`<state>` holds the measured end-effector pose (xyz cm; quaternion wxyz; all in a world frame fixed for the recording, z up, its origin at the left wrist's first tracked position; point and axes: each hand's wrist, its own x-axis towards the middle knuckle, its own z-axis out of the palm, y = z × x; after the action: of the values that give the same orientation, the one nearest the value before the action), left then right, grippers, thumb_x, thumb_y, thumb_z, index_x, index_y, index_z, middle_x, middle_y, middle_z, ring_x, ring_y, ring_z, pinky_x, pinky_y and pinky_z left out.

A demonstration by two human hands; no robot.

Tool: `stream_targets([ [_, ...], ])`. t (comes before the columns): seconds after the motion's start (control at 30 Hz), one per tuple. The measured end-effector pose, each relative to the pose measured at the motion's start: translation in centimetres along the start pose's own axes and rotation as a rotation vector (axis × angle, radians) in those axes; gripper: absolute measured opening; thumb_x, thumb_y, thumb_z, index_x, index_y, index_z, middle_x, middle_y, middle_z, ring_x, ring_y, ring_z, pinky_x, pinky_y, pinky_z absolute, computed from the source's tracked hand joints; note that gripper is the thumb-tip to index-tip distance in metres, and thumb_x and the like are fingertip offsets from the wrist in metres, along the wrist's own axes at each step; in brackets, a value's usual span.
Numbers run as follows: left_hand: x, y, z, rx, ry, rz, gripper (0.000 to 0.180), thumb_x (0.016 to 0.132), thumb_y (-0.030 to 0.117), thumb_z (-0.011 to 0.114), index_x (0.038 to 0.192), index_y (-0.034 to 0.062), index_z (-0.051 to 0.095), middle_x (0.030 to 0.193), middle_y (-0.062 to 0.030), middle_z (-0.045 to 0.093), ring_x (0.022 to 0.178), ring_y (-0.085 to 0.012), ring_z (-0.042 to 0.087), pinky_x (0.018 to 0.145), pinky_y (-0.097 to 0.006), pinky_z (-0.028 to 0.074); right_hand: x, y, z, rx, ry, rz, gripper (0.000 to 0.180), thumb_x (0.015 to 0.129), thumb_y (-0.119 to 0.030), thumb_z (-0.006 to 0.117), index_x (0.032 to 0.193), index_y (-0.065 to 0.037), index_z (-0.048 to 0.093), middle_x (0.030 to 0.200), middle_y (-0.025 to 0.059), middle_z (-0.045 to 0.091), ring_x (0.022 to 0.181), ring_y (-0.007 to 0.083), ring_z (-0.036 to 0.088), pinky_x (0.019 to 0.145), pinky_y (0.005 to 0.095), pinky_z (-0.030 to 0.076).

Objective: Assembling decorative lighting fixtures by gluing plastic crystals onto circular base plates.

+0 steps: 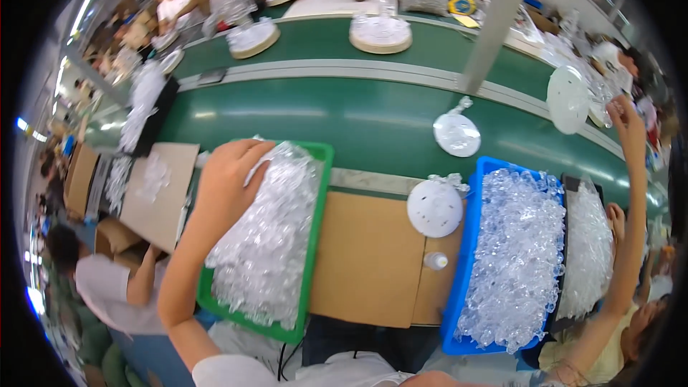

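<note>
My left hand (233, 175) is at the far left edge of a green bin (321, 208), its fingers and thumb curled around some of the clear plastic pieces (266, 265) heaped inside. Out to the far right, my right arm is stretched up over the bench. The fingers of my right hand (627, 116) are pinched beside a raised, tilted white disc (568, 100). They seem to hold a clear plastic strand at the disc's edge; the exact grip is too small to make out.
A blue bin (467, 258) of clear beads stands right of a cardboard sheet (369, 258). On the sheet are a spotted white disc (435, 208) and a small bottle (436, 261). Another disc (457, 135) lies on the green bench (322, 111). A metal post (496, 36) rises behind. Co-workers sit on both sides.
</note>
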<state>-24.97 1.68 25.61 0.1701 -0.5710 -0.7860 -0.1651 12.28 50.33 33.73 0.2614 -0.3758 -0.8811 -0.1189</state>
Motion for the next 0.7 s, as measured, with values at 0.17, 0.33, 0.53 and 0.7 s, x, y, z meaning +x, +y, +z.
stream_targets([
  [0.17,-6.5,-1.1,1.1,-0.065,0.010,-0.058,0.022,0.079,0.007,0.064,0.101,0.0064,0.063,0.095,-0.0091,0.063,0.091,-0.0288,0.059,0.082,-0.039,0.045,-6.7,-20.7,-3.4,0.570,-0.303,-0.333,0.013,0.083,-0.012,0.063,0.093,-0.004,0.059,0.070,0.0064,0.060,0.058,0.0141,0.054,0.055,0.0290,0.044],
  [0.33,-9.4,1.0,1.5,0.022,0.091,-0.029,0.021,0.080,0.010,0.065,0.101,0.0073,0.063,0.098,-0.0087,0.063,0.094,-0.0284,0.057,0.083,-0.039,0.044,-15.6,-33.2,7.2,0.281,-0.503,-0.802,0.015,0.076,-0.019,0.065,0.083,-0.008,0.058,0.074,0.0120,0.063,0.075,0.0323,0.064,0.063,0.0433,0.050],
  [0.53,-5.7,-3.3,6.8,-0.050,0.168,-0.042,0.028,0.076,0.019,0.069,0.100,0.0069,0.063,0.095,-0.0092,0.060,0.095,-0.0282,0.055,0.079,-0.042,0.043,-18.0,-35.2,9.2,0.160,-0.578,-0.820,0.029,0.075,-0.024,0.069,0.099,-0.011,0.058,0.084,0.0084,0.063,0.080,0.0289,0.064,0.066,0.0397,0.051],
  [0.7,-4.0,-5.0,10.8,0.134,-0.079,-0.079,0.032,0.070,0.020,0.073,0.097,0.0050,0.064,0.094,-0.0122,0.059,0.096,-0.0299,0.055,0.077,-0.042,0.045,-19.1,-34.9,1.8,0.362,-0.394,-0.654,0.044,0.077,-0.025,0.071,0.117,-0.014,0.056,0.090,0.0075,0.062,0.084,0.0261,0.063,0.068,0.0370,0.051],
])
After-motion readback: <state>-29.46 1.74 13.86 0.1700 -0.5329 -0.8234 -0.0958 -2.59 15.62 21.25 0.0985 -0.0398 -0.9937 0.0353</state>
